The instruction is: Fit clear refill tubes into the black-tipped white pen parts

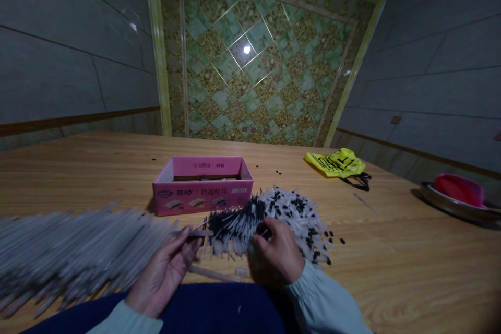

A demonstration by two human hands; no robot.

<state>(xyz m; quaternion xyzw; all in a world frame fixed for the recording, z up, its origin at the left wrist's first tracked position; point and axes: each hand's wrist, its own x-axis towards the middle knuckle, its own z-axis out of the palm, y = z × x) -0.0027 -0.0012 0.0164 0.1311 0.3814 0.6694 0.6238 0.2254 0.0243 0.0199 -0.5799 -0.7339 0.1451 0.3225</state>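
Pinching a tube, left hand clamped on it near the pink box, right hand curled at a pile, its grip unclear, box contents mostly hidden, red item in a metal bowl.

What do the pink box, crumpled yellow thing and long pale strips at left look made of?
Pink box: probably printed cardboard, smooth, judging by its thin straight walls. Yellow thing: thin plastic or cloth, slightly glossy; its creases fit either. Pale strips: perhaps matte plastic, given their greyish, semi-translucent look; blur leaves this open.
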